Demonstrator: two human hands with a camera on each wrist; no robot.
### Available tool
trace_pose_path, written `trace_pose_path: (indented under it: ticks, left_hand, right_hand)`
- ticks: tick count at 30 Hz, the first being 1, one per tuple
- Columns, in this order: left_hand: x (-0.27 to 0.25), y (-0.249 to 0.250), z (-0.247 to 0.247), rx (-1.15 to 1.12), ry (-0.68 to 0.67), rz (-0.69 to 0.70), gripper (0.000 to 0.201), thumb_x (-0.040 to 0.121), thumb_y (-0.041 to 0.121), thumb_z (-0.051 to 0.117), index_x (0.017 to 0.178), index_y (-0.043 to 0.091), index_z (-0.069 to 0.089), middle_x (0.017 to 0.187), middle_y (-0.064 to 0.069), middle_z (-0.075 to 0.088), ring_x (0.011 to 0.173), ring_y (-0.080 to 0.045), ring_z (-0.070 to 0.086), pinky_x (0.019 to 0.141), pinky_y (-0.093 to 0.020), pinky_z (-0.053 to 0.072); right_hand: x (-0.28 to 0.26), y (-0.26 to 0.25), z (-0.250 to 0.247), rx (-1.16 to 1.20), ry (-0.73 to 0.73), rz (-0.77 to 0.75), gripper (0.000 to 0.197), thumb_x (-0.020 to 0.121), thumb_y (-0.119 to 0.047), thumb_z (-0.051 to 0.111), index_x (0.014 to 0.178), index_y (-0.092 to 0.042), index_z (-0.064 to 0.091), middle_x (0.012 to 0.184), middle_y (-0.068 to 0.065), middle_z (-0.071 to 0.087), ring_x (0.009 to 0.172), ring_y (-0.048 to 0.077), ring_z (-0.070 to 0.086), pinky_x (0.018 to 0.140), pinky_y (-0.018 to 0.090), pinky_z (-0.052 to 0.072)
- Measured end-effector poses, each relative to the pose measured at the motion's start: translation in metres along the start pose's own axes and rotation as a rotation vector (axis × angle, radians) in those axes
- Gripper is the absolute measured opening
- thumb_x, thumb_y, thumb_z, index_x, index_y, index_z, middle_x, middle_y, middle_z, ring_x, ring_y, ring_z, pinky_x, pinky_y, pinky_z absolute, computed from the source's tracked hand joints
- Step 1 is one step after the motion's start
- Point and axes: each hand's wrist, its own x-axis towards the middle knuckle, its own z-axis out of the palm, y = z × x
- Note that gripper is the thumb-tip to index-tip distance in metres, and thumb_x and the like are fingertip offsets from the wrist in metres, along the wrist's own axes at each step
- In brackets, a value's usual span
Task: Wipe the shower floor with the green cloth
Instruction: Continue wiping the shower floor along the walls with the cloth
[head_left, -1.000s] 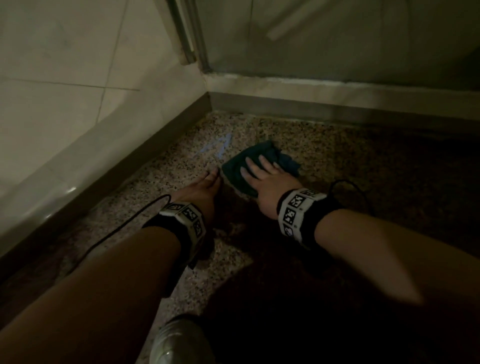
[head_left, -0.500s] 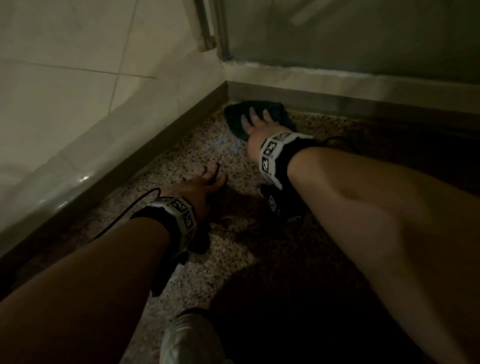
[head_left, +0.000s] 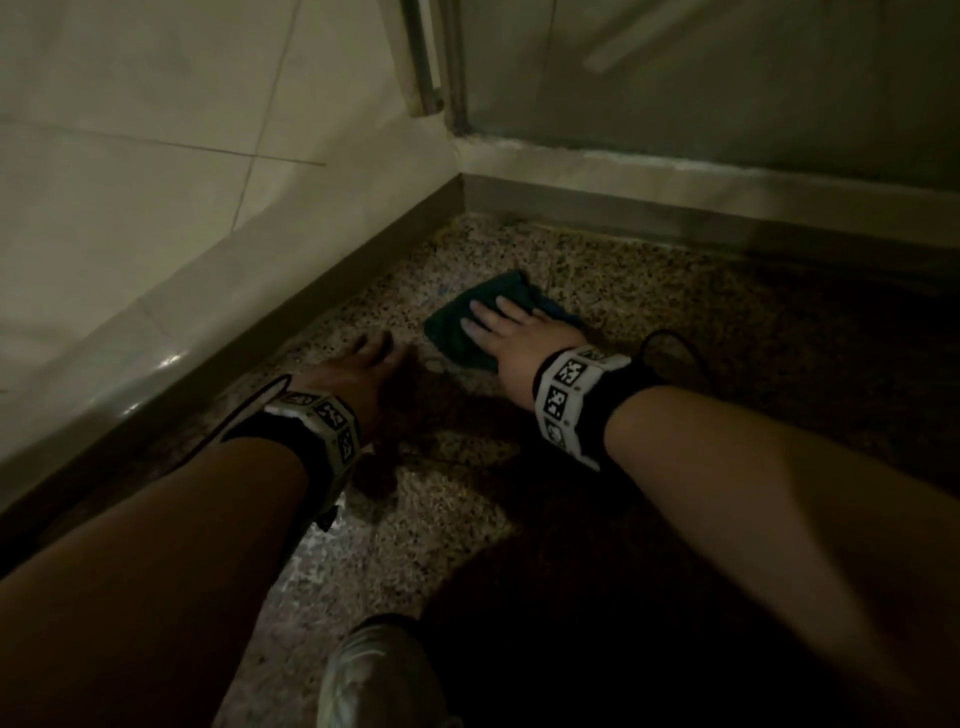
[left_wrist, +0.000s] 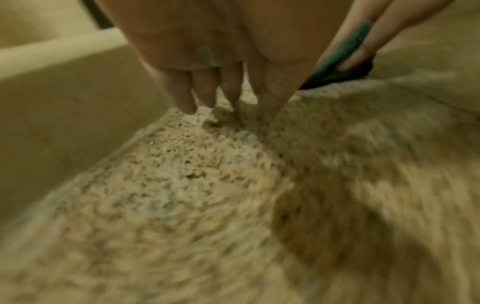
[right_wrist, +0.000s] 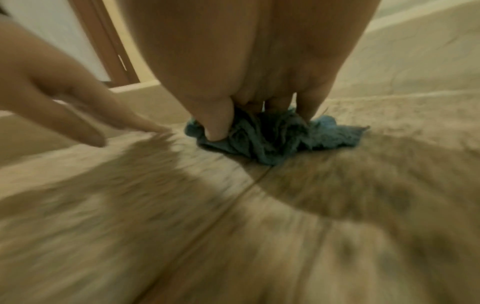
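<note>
The green cloth (head_left: 457, 327) lies bunched on the speckled shower floor (head_left: 675, 312), a little out from the corner. My right hand (head_left: 511, 335) lies flat on top of it with fingers stretched forward, pressing it down. In the right wrist view the cloth (right_wrist: 272, 139) is crumpled under the thumb and fingertips of my right hand (right_wrist: 259, 98). My left hand (head_left: 363, 364) rests flat on the bare floor just left of the cloth, holding nothing. The left wrist view shows my left hand (left_wrist: 221, 90) with its fingertips on the stone and the cloth (left_wrist: 342, 53) beyond.
A raised pale curb (head_left: 156, 338) runs along the left, below a tiled wall. A low sill (head_left: 701, 176) and glass panel close the far side, with a metal door frame (head_left: 431, 62) at the corner. My shoe (head_left: 374, 675) stands at the near edge.
My right hand has dragged the cloth back from the far corner by the sill toward me. The left hand has stayed planted on the floor.
</note>
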Motion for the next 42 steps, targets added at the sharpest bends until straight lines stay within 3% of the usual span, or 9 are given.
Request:
trace_pose_path:
  ticks: [4, 7, 12, 14, 18, 25, 29, 36, 42]
  left_hand:
    - [0.002, 0.002, -0.002, 0.002, -0.03, -0.048, 0.064, 0.1, 0.02, 0.028, 0.15, 0.031, -0.01, 0.156, 0.008, -0.021, 0.146, -0.019, -0.005, 0.115, -0.045, 0.021]
    - [0.008, 0.002, 0.001, 0.023, -0.069, -0.043, 0.067, 0.098, 0.014, 0.029, 0.15, 0.028, -0.011, 0.155, 0.006, -0.023, 0.146, -0.02, -0.005, 0.111, -0.052, 0.026]
    - [0.007, -0.006, 0.001, -0.01, -0.09, 0.021, 0.081, 0.092, 0.002, 0.038, 0.149, 0.027, -0.014, 0.154, 0.006, -0.027, 0.146, -0.019, -0.008, 0.108, -0.045, 0.033]
    - [0.008, -0.01, 0.001, -0.037, -0.095, 0.057, 0.083, 0.092, 0.005, 0.044, 0.15, 0.025, -0.012, 0.154, 0.003, -0.025, 0.146, -0.02, -0.007, 0.111, -0.044, 0.029]
    - [0.004, -0.02, 0.01, -0.074, -0.03, 0.007, 0.064, 0.099, 0.015, 0.037, 0.152, 0.023, 0.001, 0.159, 0.0, -0.003, 0.146, -0.02, 0.01, 0.114, -0.028, 0.014]
    - [-0.015, -0.032, 0.028, -0.059, -0.06, -0.033, 0.073, 0.097, 0.003, 0.029, 0.149, 0.027, -0.017, 0.155, 0.004, -0.023, 0.146, -0.021, 0.003, 0.113, -0.027, 0.017]
    - [-0.005, -0.033, 0.027, -0.068, -0.114, -0.021, 0.072, 0.096, 0.002, 0.03, 0.15, 0.023, -0.013, 0.155, 0.003, -0.024, 0.146, -0.02, -0.006, 0.117, -0.034, 0.012]
    - [-0.011, -0.032, 0.024, -0.09, -0.099, -0.002, 0.079, 0.091, -0.004, 0.031, 0.15, 0.026, -0.012, 0.154, 0.006, -0.025, 0.146, -0.017, -0.008, 0.117, -0.038, 0.019]
    - [-0.01, -0.028, 0.017, -0.078, -0.138, -0.012, 0.076, 0.093, -0.004, 0.031, 0.15, 0.022, -0.011, 0.155, 0.002, -0.025, 0.146, -0.02, -0.008, 0.112, -0.035, 0.027]
  right_hand:
    - [0.024, 0.011, -0.031, 0.051, 0.11, 0.033, 0.066, 0.102, -0.015, 0.035, 0.152, -0.023, -0.008, 0.157, -0.004, -0.02, 0.146, 0.024, -0.012, 0.117, 0.042, 0.006]
    - [0.035, 0.01, -0.055, 0.053, 0.111, 0.066, 0.07, 0.101, -0.02, 0.04, 0.151, -0.019, -0.009, 0.158, 0.002, -0.019, 0.145, 0.028, -0.011, 0.116, 0.044, 0.006]
    - [0.037, -0.008, -0.047, 0.014, 0.139, 0.114, 0.07, 0.1, -0.022, 0.038, 0.151, -0.019, -0.011, 0.157, 0.002, -0.021, 0.145, 0.03, -0.013, 0.116, 0.044, 0.003]
    - [0.033, -0.024, -0.034, -0.051, 0.139, 0.024, 0.067, 0.101, -0.025, 0.034, 0.151, -0.018, -0.01, 0.157, 0.002, -0.02, 0.145, 0.03, -0.013, 0.116, 0.044, 0.003]
    - [0.024, -0.059, -0.002, -0.087, 0.084, -0.123, 0.064, 0.101, -0.021, 0.029, 0.152, -0.023, -0.01, 0.156, -0.003, -0.023, 0.144, 0.025, -0.018, 0.118, 0.042, -0.003]
    - [0.031, -0.036, -0.018, -0.093, 0.084, -0.142, 0.072, 0.098, -0.017, 0.039, 0.151, -0.025, -0.01, 0.156, -0.007, -0.022, 0.145, 0.019, -0.016, 0.117, 0.036, 0.001]
    - [0.044, -0.018, -0.042, -0.002, 0.169, -0.035, 0.07, 0.099, -0.017, 0.038, 0.152, -0.023, -0.007, 0.158, -0.004, -0.018, 0.146, 0.022, -0.012, 0.117, 0.04, 0.002]
    - [0.044, -0.034, -0.039, 0.001, 0.175, 0.068, 0.074, 0.098, -0.023, 0.042, 0.151, -0.021, -0.01, 0.157, -0.002, -0.021, 0.145, 0.026, -0.015, 0.118, 0.042, -0.003]
    - [0.028, -0.049, -0.014, -0.111, 0.107, -0.074, 0.078, 0.097, -0.026, 0.044, 0.151, -0.023, -0.012, 0.156, -0.003, -0.024, 0.144, 0.026, -0.018, 0.117, 0.041, -0.003]
